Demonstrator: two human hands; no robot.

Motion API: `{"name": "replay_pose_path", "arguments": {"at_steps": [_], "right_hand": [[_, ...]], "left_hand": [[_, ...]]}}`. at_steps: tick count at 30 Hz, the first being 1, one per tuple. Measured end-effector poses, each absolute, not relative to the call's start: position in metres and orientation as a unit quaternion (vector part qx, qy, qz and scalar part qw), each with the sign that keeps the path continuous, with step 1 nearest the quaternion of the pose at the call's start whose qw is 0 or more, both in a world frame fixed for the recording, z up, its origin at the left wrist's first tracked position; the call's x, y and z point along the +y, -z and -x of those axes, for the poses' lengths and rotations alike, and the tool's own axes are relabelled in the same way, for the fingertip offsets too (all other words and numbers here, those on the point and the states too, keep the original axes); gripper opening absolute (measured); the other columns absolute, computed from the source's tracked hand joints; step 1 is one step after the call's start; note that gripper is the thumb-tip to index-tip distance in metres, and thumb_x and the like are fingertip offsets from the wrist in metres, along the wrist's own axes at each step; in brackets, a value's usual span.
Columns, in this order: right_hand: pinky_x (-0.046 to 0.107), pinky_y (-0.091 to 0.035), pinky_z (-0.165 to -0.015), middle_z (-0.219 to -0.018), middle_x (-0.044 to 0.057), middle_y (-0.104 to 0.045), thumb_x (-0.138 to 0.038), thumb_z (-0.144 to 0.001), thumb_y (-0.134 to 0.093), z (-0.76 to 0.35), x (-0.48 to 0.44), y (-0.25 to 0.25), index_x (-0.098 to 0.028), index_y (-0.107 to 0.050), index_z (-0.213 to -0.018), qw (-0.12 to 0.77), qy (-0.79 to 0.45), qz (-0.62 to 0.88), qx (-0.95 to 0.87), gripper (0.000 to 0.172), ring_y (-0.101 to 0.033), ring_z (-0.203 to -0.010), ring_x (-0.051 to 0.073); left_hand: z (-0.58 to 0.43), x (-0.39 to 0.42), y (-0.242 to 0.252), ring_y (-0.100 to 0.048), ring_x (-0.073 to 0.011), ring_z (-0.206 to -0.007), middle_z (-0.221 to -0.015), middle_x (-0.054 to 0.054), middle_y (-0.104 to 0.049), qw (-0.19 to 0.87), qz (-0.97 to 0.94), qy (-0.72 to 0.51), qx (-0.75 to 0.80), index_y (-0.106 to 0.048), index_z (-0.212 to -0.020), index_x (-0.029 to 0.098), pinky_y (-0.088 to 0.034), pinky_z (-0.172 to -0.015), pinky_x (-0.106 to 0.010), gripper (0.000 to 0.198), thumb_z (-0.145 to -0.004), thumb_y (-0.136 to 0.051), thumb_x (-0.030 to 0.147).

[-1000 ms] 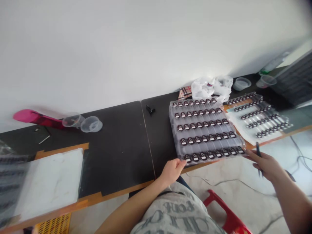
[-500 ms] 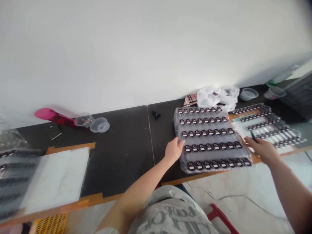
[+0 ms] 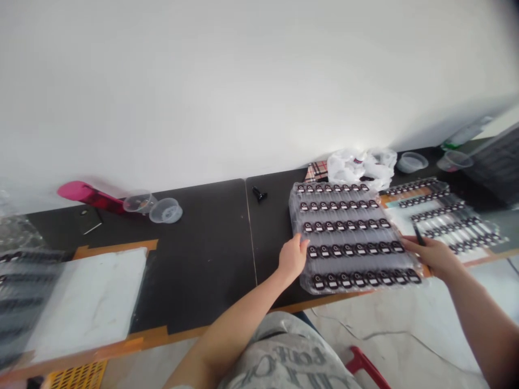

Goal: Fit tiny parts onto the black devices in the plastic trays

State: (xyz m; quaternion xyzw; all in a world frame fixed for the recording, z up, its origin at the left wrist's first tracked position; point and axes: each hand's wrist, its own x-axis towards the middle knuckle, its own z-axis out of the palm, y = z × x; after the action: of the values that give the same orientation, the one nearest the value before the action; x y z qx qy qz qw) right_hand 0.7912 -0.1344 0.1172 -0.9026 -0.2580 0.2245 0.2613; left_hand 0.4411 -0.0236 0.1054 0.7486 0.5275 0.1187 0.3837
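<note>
Grey printed shirt [image 3: 284, 356] and a red plastic stool [image 3: 360, 364] show lowest in view, with a yellow slatted crate [image 3: 77, 375] at near left. Left hand [image 3: 292, 259] lies against the near-left edge of a clear bubble-plastic tray [image 3: 348, 237], its fingers loosely together and not clearly gripping. Right hand [image 3: 430, 256] sits just off the tray's right edge, fingers curled and pinching a slim dark tool [image 3: 419, 235], too blurred to identify.

The tray lies flat on a black tabletop [image 3: 194, 270], right of its seam and close to the near edge. Five long clear ridges hold rows of small black tags with white labels, evenly spaced. To the right, a white sheet [image 3: 405, 224] carries more rows of similar tags, blurred. At left, a white board [image 3: 93, 297] lies beside a blurred stack of trays [image 3: 24, 292].

Along the far edge, by the wall, are a black clip [image 3: 259, 193], a plaid cloth [image 3: 316, 172], a white plastic bag [image 3: 360, 167], clear plastic tubs [image 3: 165, 210], and a pink object [image 3: 85, 193].
</note>
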Motion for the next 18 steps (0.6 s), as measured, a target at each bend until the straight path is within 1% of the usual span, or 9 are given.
{"name": "replay_pose_path", "arguments": {"at_steps": [3,5,9,12,15,18], "right_hand": [[0.031,-0.041,-0.049,-0.069,0.014,-0.069,-0.036,-0.061,-0.065,-0.7901,-0.1347,-0.1195,-0.012,-0.07,-0.088,0.28,-0.291,0.886,-0.229,0.036,-0.057,-0.052,0.02],[0.032,-0.04,-0.05,-0.069,0.014,-0.068,-0.035,-0.062,-0.065,-0.79,-0.1342,-0.1202,-0.012,-0.069,-0.088,0.287,-0.301,0.883,-0.218,0.035,-0.055,-0.052,0.019],[0.032,-0.039,-0.054,-0.068,0.011,-0.067,-0.035,-0.062,-0.065,-0.7906,-0.1321,-0.1187,-0.013,-0.068,-0.086,0.296,-0.303,0.879,-0.218,0.033,-0.054,-0.057,0.019],[0.029,-0.04,-0.057,-0.068,0.008,-0.066,-0.039,-0.063,-0.065,-0.7898,-0.1308,-0.1166,-0.012,-0.068,-0.086,0.301,-0.299,0.876,-0.229,0.035,-0.055,-0.06,0.018],[0.026,-0.039,-0.055,-0.064,0.004,-0.064,-0.048,-0.064,-0.064,-0.7886,-0.1284,-0.1147,-0.013,-0.069,-0.08,0.299,-0.292,0.877,-0.236,0.039,-0.054,-0.059,0.016],[0.024,-0.036,-0.051,-0.058,0.002,-0.06,-0.052,-0.064,-0.065,-0.7887,-0.125,-0.1132,-0.012,-0.069,-0.076,0.292,-0.289,0.879,-0.242,0.041,-0.051,-0.056,0.015]], "left_hand": [[-0.4404,-0.0243,-0.1056,-0.065,-0.0245,-0.094,-0.099,-0.013,-0.069,0.389,-0.745,-0.122,0.528,-0.06,-0.107,0.015,-0.045,-0.079,-0.031,0.031,-0.093,-0.04,0.033],[-0.4397,-0.0245,-0.1051,-0.065,-0.0241,-0.092,-0.099,-0.012,-0.069,0.395,-0.741,-0.122,0.529,-0.06,-0.108,0.016,-0.045,-0.079,-0.031,0.031,-0.093,-0.04,0.033],[-0.4389,-0.0242,-0.1022,-0.064,-0.0241,-0.098,-0.105,-0.012,-0.069,0.4,-0.739,-0.131,0.526,-0.059,-0.114,0.016,-0.045,-0.082,-0.031,0.033,-0.092,-0.04,0.033],[-0.4388,-0.0232,-0.0996,-0.063,-0.0245,-0.102,-0.11,-0.014,-0.068,0.406,-0.731,-0.138,0.531,-0.058,-0.118,0.015,-0.045,-0.085,-0.031,0.036,-0.092,-0.041,0.033],[-0.4387,-0.0215,-0.0976,-0.063,-0.025,-0.103,-0.113,-0.014,-0.066,0.419,-0.722,-0.147,0.53,-0.058,-0.119,0.013,-0.044,-0.087,-0.033,0.037,-0.092,-0.04,0.032],[-0.4384,-0.0205,-0.0971,-0.062,-0.0255,-0.104,-0.112,-0.016,-0.066,0.43,-0.714,-0.157,0.529,-0.058,-0.118,0.01,-0.044,-0.089,-0.034,0.038,-0.092,-0.04,0.032]]}}
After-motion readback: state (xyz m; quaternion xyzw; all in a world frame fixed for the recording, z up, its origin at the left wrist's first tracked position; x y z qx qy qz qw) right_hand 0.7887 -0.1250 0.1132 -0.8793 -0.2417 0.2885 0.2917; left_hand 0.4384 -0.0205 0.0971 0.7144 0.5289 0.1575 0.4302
